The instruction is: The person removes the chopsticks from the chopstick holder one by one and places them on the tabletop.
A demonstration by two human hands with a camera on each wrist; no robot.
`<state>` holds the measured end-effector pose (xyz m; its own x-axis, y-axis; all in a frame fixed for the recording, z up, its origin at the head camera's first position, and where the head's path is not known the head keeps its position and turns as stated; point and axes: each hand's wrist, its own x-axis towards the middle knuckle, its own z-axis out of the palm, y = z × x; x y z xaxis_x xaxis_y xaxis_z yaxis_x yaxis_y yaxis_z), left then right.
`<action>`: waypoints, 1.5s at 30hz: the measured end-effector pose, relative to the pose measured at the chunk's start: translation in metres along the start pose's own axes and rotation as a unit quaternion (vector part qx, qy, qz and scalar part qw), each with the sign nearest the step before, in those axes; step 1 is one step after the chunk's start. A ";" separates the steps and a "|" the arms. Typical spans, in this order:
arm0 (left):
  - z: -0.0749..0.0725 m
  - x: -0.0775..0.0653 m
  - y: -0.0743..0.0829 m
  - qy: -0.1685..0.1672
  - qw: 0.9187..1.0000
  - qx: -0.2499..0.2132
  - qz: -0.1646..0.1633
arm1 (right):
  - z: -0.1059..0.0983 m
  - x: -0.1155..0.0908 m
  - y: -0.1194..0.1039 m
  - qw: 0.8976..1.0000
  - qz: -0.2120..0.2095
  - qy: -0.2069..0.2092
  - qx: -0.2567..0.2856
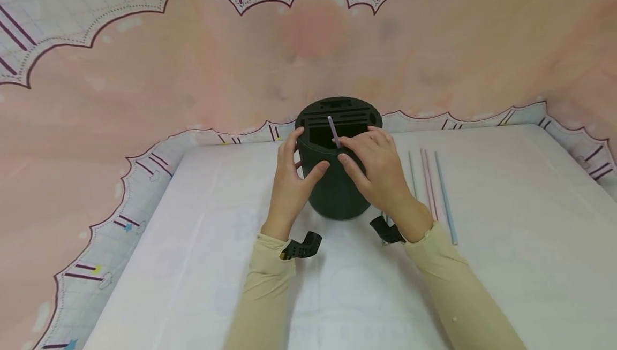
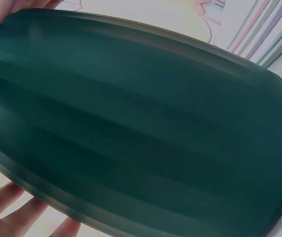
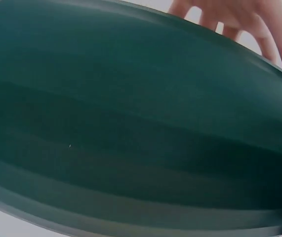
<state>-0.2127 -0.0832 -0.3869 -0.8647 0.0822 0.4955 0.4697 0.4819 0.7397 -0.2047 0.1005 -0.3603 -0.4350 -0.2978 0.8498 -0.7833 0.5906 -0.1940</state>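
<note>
A dark green round holder (image 1: 339,189) with slots and a wide opening in its top stands tilted toward me on the white table; its smooth side fills both wrist views. My left hand (image 1: 291,179) grips it from the left, thumb on the front and fingers along the side. Over the right part of the rim, my right hand (image 1: 378,168) holds on with its thumb against the front wall. A thin purple straw (image 1: 332,128) pokes up out of the opening, and a right fingertip touches it. The straw's lower part is hidden inside.
On the table right of the holder lie a blue straw (image 1: 445,200), pink straws (image 1: 428,179) and a green straw (image 1: 412,170), partly behind my right arm. A patterned cloth (image 1: 241,71) hangs behind the white table (image 1: 193,264).
</note>
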 end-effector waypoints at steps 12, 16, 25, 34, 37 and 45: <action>0.001 -0.005 -0.002 0.006 1.000 -0.006 0.014 | 0.003 -0.004 -0.003 0.999 0.004 0.021 0.041; 0.002 -0.007 -0.004 0.007 1.000 -0.002 0.013 | 0.002 -0.006 -0.004 0.996 0.029 0.024 0.080; 0.002 -0.006 -0.003 0.006 1.000 -0.001 0.003 | -0.002 -0.004 -0.007 0.984 0.089 0.042 0.146; 0.004 -0.005 -0.002 0.002 1.000 0.002 0.009 | -0.002 -0.006 -0.007 0.982 0.101 0.066 0.145; 0.004 -0.004 -0.001 0.001 1.000 0.001 0.012 | -0.001 -0.007 -0.005 0.983 0.096 0.071 0.138; 0.000 -0.006 -0.001 0.003 1.000 0.000 0.008 | 0.001 -0.005 -0.007 0.982 0.098 0.076 0.139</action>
<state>-0.2082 -0.0839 -0.3909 -0.8558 0.0854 0.5102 0.4838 0.4810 0.7311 -0.1972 0.0969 -0.3632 -0.5355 -0.0706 0.8416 -0.7909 0.3913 -0.4704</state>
